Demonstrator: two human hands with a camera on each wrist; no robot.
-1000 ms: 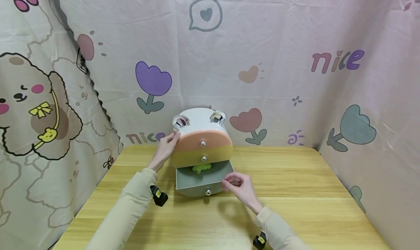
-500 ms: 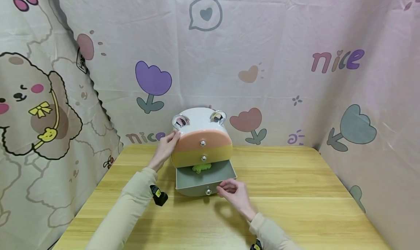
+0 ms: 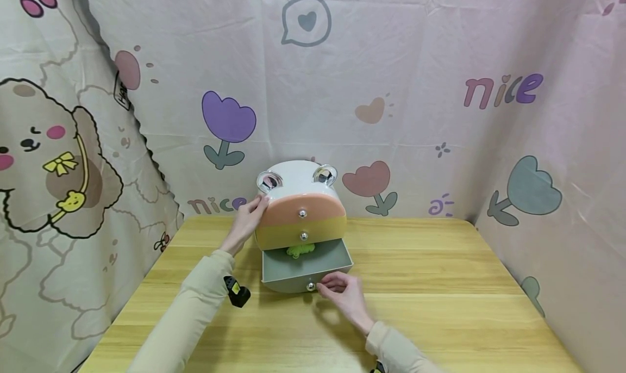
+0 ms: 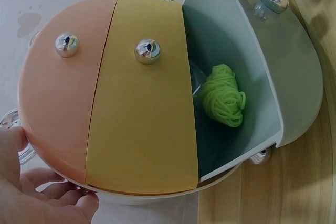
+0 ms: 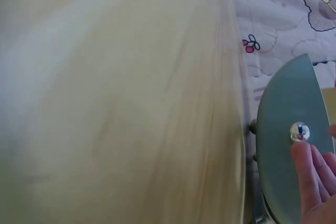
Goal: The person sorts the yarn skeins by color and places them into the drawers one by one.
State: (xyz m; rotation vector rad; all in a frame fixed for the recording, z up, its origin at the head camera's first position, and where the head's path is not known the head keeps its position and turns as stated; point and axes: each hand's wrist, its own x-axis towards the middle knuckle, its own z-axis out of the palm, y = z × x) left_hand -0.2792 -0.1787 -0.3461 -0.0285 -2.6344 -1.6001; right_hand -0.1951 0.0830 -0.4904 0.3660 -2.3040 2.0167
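Observation:
A small frog-shaped drawer cabinet (image 3: 299, 180) stands on the table, with a white top, peach and yellow drawer fronts, and ring-like eyes. Its grey-green bottom drawer (image 3: 288, 285) is pulled out. Inside that drawer lies a bundle of bright green strands (image 4: 223, 98). My left hand (image 3: 244, 221) grips the cabinet's left side, thumb near the front edge and fingers bent along the side. Just right of the bottom drawer's silver knob (image 3: 311, 286) is my right hand (image 3: 343, 296), fingers loosely bent, fingertips right at the knob.
The wooden table (image 3: 430, 286) extends to both sides and in front of the cabinet. A patterned cloth (image 3: 415, 52) hangs behind and along the sides. Silver knobs (image 4: 147, 51) stick out from the upper drawers.
My right hand has moved left and down from the bottom drawer's right corner to its knob. The left hand, cabinet and drawer look unmoved.

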